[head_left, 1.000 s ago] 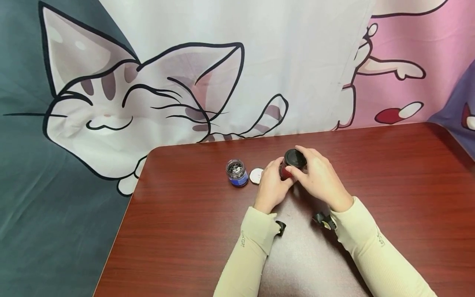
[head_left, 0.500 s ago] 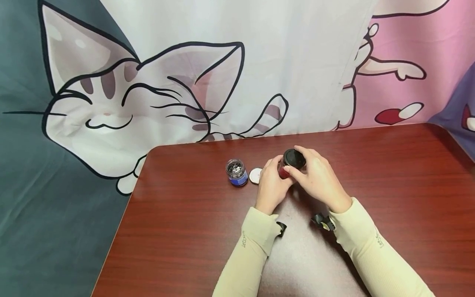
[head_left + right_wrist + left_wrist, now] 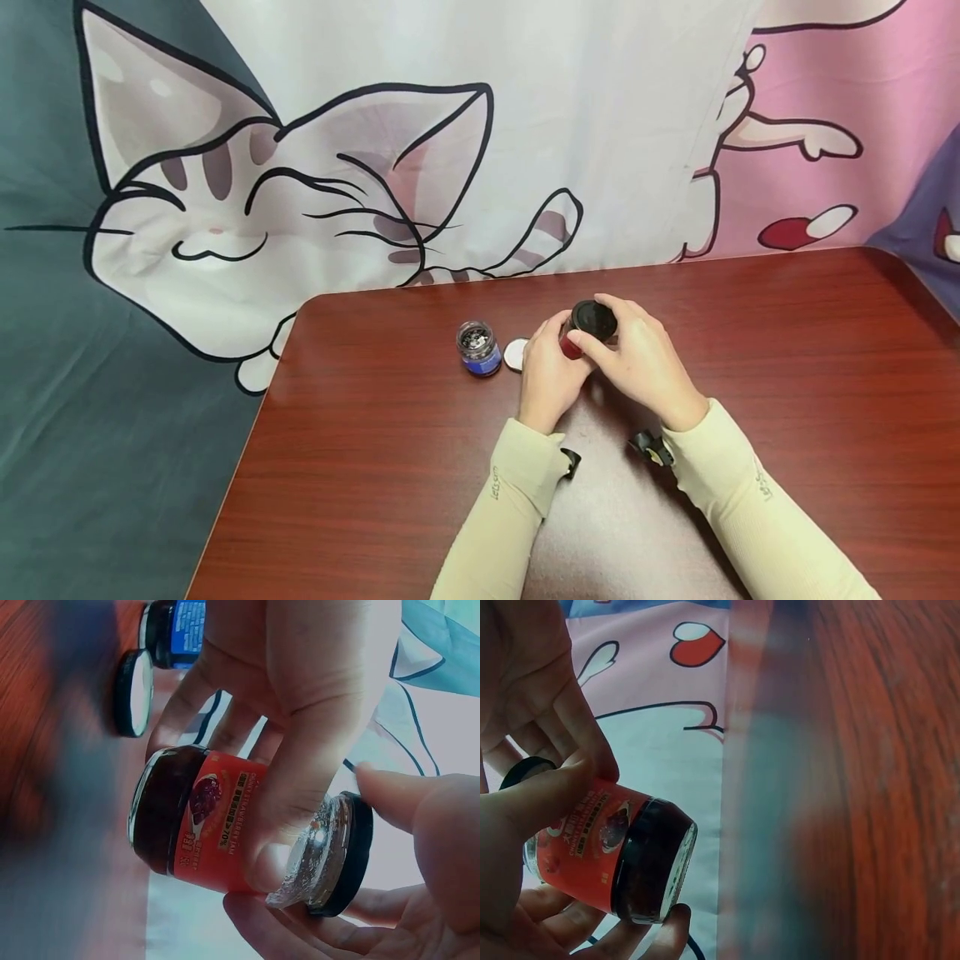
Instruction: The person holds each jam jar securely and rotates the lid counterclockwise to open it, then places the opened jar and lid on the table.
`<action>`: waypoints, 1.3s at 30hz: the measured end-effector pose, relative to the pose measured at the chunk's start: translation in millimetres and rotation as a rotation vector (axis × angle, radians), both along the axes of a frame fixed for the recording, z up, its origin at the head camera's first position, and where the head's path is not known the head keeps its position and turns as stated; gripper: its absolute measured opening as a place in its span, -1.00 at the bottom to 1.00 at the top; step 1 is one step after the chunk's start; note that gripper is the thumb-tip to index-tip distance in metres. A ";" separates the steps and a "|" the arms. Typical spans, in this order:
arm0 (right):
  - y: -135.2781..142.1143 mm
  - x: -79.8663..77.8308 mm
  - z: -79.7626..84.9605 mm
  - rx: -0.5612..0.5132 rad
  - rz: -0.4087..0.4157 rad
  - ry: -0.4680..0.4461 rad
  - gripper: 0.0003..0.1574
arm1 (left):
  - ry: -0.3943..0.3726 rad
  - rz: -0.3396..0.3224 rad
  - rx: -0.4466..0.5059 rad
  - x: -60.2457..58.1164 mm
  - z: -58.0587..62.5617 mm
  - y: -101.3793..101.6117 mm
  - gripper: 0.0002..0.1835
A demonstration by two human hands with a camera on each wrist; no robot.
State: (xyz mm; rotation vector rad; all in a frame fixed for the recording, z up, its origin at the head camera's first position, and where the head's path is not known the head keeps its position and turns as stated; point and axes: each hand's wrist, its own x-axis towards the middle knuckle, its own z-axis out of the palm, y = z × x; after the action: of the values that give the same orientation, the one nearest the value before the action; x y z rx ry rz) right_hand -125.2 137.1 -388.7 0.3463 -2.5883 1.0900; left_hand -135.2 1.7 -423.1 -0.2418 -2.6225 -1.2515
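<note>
My left hand (image 3: 553,379) grips a strawberry jam jar (image 3: 217,817) round its red label, thumb across the front. Fingers of that hand reach under the jar's base in the left wrist view, so the jar is off the table. At the jar's mouth, my right hand (image 3: 645,358) holds the black lid (image 3: 594,319) between thumb and fingers. Clear glass shows below the lid in the right wrist view; whether the lid is loose I cannot tell. To the left stands a lidless jar with a blue label (image 3: 480,350), dark inside with pale bits.
Between the blue-label jar and my left hand, a loose lid (image 3: 515,355) lies with its white inside up, partly hidden by the hand. Everything stands on a reddish-brown wooden table (image 3: 360,467). A cartoon-printed curtain (image 3: 630,133) hangs behind the table's back edge.
The jam jar and both hands have shifted very slightly left. Their hold on jar and lid looks the same; the other jar has not moved.
</note>
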 end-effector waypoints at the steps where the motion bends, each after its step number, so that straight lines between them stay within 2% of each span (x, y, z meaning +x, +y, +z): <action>1: -0.5 -0.2 -0.2 -0.001 -0.006 0.000 -0.24 | 0.003 0.000 0.000 0.0 -0.2 0.1 -0.45; 15: -3.7 2.8 2.4 -0.014 -0.111 0.030 -0.31 | 0.048 0.023 -0.033 1.4 -1.7 3.3 -0.47; 30: -6.4 4.5 2.8 -0.001 -0.101 0.055 -0.37 | 0.109 0.066 -0.052 2.9 -2.5 5.0 -0.54; 39: -6.4 4.3 3.6 -0.015 -0.125 0.062 -0.43 | 0.109 0.094 -0.046 5.1 -2.5 9.0 -0.53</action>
State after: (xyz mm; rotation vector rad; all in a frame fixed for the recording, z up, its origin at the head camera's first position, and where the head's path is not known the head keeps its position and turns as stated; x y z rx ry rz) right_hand -120.9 130.8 -385.1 0.2078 -2.5096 1.0380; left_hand -130.1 10.7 -425.6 -0.1862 -2.5409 -1.1167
